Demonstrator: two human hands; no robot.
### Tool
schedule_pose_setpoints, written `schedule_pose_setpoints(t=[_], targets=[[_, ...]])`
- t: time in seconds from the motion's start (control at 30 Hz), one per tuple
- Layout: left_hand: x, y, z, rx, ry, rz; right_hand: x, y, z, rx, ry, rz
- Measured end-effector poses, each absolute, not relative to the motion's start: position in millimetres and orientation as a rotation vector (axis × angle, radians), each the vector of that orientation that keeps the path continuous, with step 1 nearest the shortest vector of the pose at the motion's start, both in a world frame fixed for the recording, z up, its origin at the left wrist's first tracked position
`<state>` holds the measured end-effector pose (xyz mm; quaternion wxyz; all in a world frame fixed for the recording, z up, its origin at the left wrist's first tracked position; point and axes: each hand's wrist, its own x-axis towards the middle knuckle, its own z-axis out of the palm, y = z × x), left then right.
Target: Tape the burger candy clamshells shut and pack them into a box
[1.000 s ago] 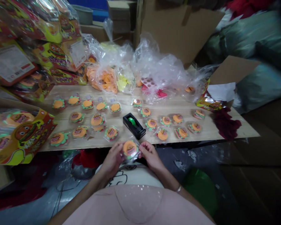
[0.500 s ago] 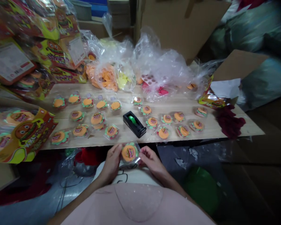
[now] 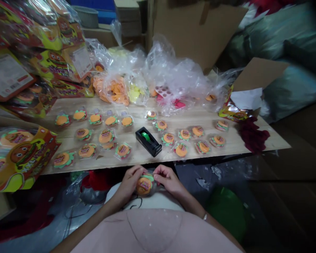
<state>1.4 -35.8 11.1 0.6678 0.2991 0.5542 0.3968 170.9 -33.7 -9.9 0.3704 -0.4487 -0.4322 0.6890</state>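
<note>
Both hands hold one small clear packet with an orange burger-shaped toy (image 3: 144,185) just below the table's near edge. My left hand (image 3: 128,182) grips its left side, fingers curled round it. My right hand (image 3: 167,180) pinches its upper right edge. Just beyond the hands, a black tape dispenser with a green roll (image 3: 148,141) sits on the wooden table (image 3: 255,151). Several bagged burger toys (image 3: 105,136) lie in rows left of the dispenser, and several more (image 3: 184,135) lie to its right.
Stacked yellow burger-print boxes (image 3: 28,154) crowd the left side. Clear plastic bags of orange, yellow and pink pieces (image 3: 116,89) sit at the table's back. A dark red cloth (image 3: 250,135) lies at the right end, with cardboard boxes (image 3: 197,28) behind.
The packet and both hands have dropped lower and nearer my body, and the toy has tilted so its orange face points more downward.
</note>
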Motion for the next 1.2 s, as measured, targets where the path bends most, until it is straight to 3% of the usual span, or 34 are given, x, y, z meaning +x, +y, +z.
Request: schedule_pose_setpoints(t=[0.17, 0.37, 0.53, 0.6, 0.77, 0.93, 1.2], targets=[[-8, -42, 14, 0.52, 1.001, 0.797, 169, -33, -16, -1.149, -1.053, 1.758], [-3, -43, 7, 0.483, 1.221, 0.949, 169, -20, -10, -1.141, -1.263, 1.799], [-2, -44, 10, 0.587, 1.237, 0.925, 174, 33, -3, -1.409, -1.52, 0.965], [-3, -44, 13, 0.645, 1.236, 0.894, 175, 56, -6, -1.497, -1.546, 0.873], [-6, -42, 8, 0.638, 1.238, 0.888, 179, 79, -20, -1.387, -1.465, 1.241], [-7, -41, 0, 0.593, 1.227, 0.877, 192, 58, -35, -1.195, -1.013, 1.579], [-3, -39, 1, 0.653, 1.223, 0.843, 192, 34, -55, -1.3, -1.164, 1.468]])
